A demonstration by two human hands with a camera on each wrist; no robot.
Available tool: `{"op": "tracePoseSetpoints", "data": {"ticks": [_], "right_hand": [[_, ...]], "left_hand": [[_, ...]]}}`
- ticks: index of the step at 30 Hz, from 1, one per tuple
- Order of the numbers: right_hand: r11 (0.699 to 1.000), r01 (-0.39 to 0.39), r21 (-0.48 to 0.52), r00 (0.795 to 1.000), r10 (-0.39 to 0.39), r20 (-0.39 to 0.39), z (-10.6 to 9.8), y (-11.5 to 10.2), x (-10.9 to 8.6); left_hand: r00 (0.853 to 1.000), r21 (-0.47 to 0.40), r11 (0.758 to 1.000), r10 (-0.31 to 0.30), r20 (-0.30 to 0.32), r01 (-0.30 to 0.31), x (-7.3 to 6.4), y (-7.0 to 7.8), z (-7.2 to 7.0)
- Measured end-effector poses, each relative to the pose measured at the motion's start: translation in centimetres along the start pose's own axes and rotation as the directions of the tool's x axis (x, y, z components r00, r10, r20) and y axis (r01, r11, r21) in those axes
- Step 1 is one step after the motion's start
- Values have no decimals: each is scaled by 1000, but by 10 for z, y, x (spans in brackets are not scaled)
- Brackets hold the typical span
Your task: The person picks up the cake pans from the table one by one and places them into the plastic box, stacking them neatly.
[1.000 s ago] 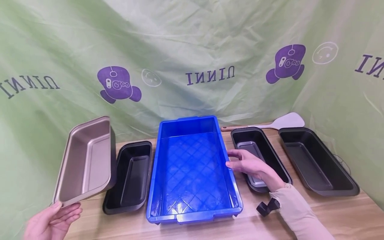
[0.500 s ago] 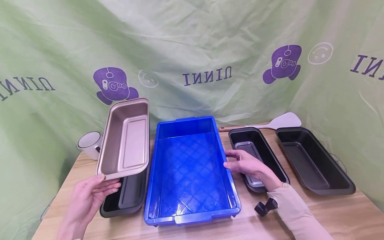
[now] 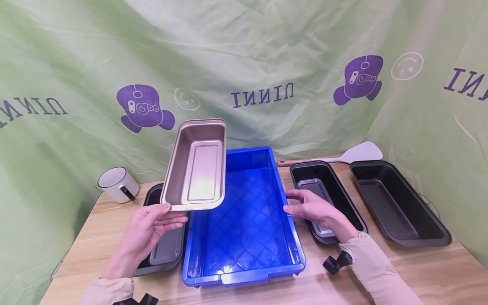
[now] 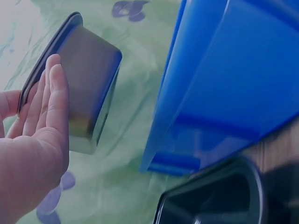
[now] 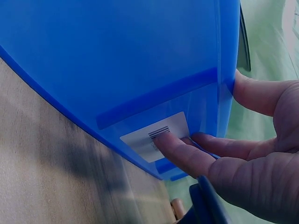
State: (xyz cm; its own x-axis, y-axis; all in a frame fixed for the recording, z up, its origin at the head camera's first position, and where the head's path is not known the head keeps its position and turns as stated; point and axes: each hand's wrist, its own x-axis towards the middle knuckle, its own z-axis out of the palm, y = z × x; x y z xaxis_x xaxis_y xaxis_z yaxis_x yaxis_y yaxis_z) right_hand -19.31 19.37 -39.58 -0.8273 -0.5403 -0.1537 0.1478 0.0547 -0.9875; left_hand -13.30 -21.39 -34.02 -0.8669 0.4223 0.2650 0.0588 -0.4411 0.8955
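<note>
My left hand (image 3: 146,231) pinches the near left corner of a champagne-gold loaf pan (image 3: 203,171), thumb on the rim and fingers beneath. Tilted with its hollow towards me, the pan is held up over the left side of a blue plastic bin (image 3: 245,277). The left wrist view shows the pan's outer wall (image 4: 88,70) beside the straight fingers. My right hand (image 3: 318,212) holds the bin's right side. Its thumb lies at the rim, while the fingers touch the outer wall by a white barcode label (image 5: 156,135). No object shows inside the bin.
A dark loaf pan (image 3: 167,252) stands left of the bin, partly hidden by my left hand. Two more, a smaller pan (image 3: 339,190) and a larger pan (image 3: 400,207), stand at the right. Behind are a white mug (image 3: 118,184) and a white spatula (image 3: 362,152), before a green curtain (image 3: 251,51).
My left hand has brought the gold loaf pan rightwards from the far left, past the dark pan, to above the bin's left side. The mug has come into view. My right hand stays on the bin.
</note>
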Motion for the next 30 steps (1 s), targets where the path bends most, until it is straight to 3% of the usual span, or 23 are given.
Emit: {"op": "tracePoseSetpoints", "data": {"ticks": [3,6,10,13,23,30], "right_hand": [[1000,2,-8,1000,-2,-2,0,-1,0],[1000,-1,-8,1000,0,-11,0,-1,0],[1000,-3,-3,1000,3,-19,0,-2,0],[1000,-3,-2,1000,3,-15,0,-1,0],[1000,5,1,1000,-5,-13,-1,-2,0],[1000,-4,4,1000,4,-20,0,-2,0]], "left_hand": [[998,21,998,-60,-23,61,7,-4,7],[986,39,989,-138,-89,142,14,-9,13],[948,46,964,-248,-201,262,22,-17,21],[919,43,944,-309,-246,329,26,-22,24],[886,86,899,-401,-232,429,40,-36,33],[867,102,876,-438,-235,471,41,-46,35]]}}
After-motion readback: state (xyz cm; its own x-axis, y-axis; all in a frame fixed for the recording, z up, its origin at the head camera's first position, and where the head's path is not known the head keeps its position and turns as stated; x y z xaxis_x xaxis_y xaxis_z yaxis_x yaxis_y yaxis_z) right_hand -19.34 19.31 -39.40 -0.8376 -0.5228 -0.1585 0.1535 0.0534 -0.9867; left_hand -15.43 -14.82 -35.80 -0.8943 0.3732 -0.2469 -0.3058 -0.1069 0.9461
